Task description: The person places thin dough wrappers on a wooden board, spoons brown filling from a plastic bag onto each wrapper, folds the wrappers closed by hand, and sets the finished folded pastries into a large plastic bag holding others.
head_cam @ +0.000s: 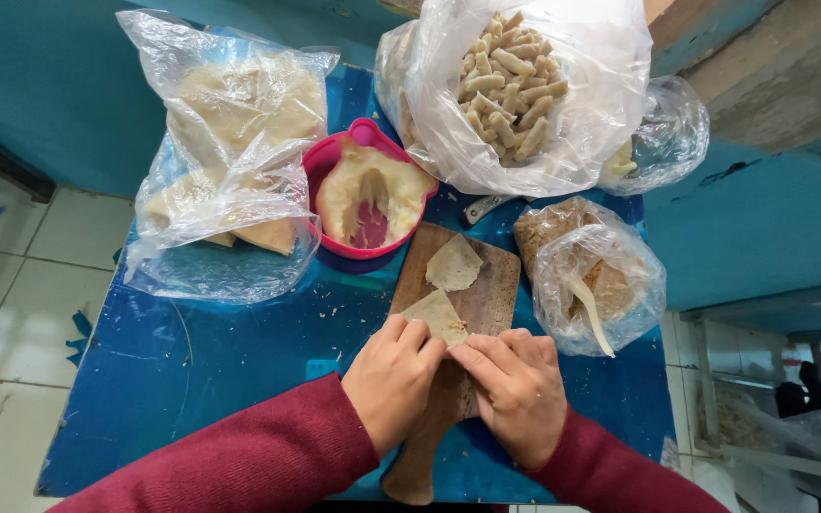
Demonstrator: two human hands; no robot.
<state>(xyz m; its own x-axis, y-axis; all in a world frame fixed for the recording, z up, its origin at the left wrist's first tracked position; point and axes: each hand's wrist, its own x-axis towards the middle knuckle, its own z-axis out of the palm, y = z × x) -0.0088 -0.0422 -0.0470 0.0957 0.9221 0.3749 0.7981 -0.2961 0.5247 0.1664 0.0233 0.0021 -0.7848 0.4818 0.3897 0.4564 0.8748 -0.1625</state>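
**Both hands fold a thin wrapper on a crowded blue counter**

The left hand [391,378] and the right hand [517,385] meet at the near end of a wooden cutting board [486,294], fingertips pinched on the lower edge of a pale triangular dough wrapper [437,315]. Both hands grasp that wrapper; neither is released or clenched into a fist. Dark red sleeves [239,456] cover both forearms.

A second wrapper [453,263] lies flat on the board at 12 o'clock from the hands, just apart from the held one. The board's handle runs back under the wrists toward 6 o'clock.

At 11 o'clock, touching the board's far corner, stands a pink bowl [330,157] with pale filling smeared around its inside. Beyond it, at 10 o'clock, a clear plastic bag of stacked wrappers [230,152] covers much of the counter [201,361]. At 12 to 1 o'clock a large open bag of finished rolls [515,85] stands at the back edge, with a smaller crumpled bag [667,138] beside it. Near the right hand, at 2 o'clock, sits a bag of brown crumbs [591,275] with a pale spoon handle sticking out; it crowds the board's right side. A small knife [485,207] lies between the roll bag and the board.
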